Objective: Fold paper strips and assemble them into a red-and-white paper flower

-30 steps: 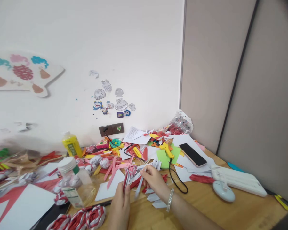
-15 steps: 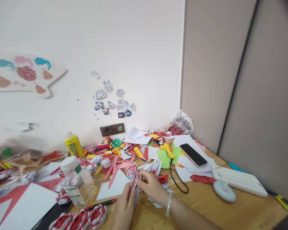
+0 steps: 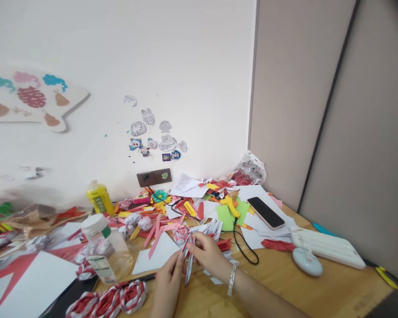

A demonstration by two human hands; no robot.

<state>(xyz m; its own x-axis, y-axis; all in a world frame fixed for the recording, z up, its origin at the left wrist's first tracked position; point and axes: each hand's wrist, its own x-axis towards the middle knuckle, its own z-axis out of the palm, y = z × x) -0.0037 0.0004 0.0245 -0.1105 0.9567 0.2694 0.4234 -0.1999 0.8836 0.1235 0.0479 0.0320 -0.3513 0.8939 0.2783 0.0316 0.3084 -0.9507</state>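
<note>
Folded red and white paper strips (image 3: 189, 265) are pinched between both hands near the table's front. My left hand (image 3: 171, 274) has its thumb and fingers closed on the red-edged part. My right hand (image 3: 207, 255), with a silvery bracelet on the wrist, grips the upper part of the strips, and a white end hangs down between the hands. Just behind the fingertips lies a pink and white paper ball (image 3: 181, 234). A white sheet (image 3: 155, 255) is to the left of the hands.
Red and white paper coils (image 3: 109, 301) and a clear jar (image 3: 108, 251) stand left. Behind are a yellow bottle (image 3: 100, 198), a yellow glue gun (image 3: 231, 206) with black cord, and a phone (image 3: 265, 212). A white lamp (image 3: 328, 248) lies right.
The strips are spread wider between my hands, with a white end now hanging lower. My left hand has turned slightly. The whole view has shifted a little.
</note>
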